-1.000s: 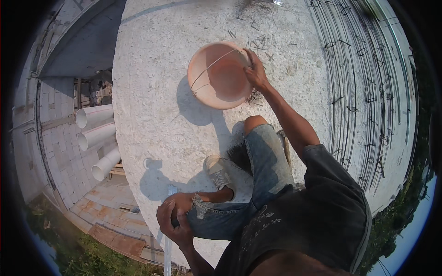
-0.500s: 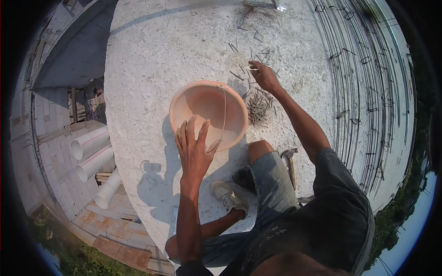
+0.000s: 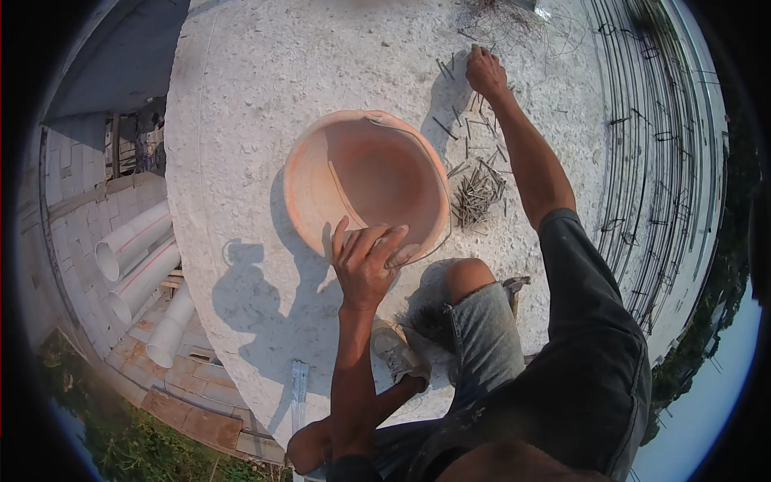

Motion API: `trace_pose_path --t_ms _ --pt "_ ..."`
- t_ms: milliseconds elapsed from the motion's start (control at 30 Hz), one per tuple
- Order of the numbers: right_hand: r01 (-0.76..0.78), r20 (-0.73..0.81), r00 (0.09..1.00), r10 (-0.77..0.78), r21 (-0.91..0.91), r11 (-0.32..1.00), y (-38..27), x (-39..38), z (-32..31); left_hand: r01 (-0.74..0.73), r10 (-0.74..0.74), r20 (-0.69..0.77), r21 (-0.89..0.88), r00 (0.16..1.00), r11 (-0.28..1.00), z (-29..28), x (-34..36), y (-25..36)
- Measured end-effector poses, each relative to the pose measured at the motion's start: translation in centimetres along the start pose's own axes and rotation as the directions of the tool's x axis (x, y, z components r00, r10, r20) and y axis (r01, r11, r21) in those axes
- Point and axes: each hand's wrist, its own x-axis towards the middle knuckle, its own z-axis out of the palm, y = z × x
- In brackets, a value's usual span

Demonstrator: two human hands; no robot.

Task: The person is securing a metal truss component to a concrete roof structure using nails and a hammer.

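Though partly heaped, not yet all together: nails (image 3: pixel 475 198) on concrete slab (image 3: pixel 233 145).
Heap just beside bucket (image 3: pixel 309 181), toward slab's right edge; remainder strewn beyond, apparently outstanding. Right hand (image 3: pixel 485 74) near strays, fingers drawn in, contents not discernible; left hand (image 3: pixel 361 265) half-curled at bucket's near rim, grip unclear.

Three white pipes (image 3: pixel 148 277) lie at left, dark rebar (image 3: pixel 652 153) at right.

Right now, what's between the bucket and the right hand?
The head view shows a few loose nail-like bits between the bucket and the right hand.
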Motion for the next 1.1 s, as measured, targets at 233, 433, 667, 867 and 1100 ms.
trace_pose_path --t_ms 233,433,667,867,1100 --pt "0.028 -0.079 0.997 -0.026 0.023 0.999 3.7 6.2 -3.4 -0.08 0.077 0.131 0.017 0.988 0.997 -0.9 -2.8 -2.0" --pt "-0.102 -0.036 0.994 0.099 -0.1 0.99 11.0 9.7 -7.5 -0.123 0.124 0.12 -0.012 0.985 0.992 0.2 -2.2 -1.7" --pt "-0.179 -0.253 0.952 0.172 -0.003 0.984 2.5 3.2 -9.2 -0.106 0.109 0.094 -0.034 0.99 0.994 0.9 -2.2 -2.0" --pt "-0.14 -0.037 0.989 0.142 0.057 0.989 8.3 7.8 -0.9 -0.074 0.076 0.083 -0.029 0.994 0.997 0.1 -4.6 -2.4" --pt "-0.261 -0.272 0.921 0.278 0.099 0.96 9.0 3.3 -6.0 -0.06 0.057 0.181 0.008 0.982 0.998 -0.2 -4.7 -3.0"
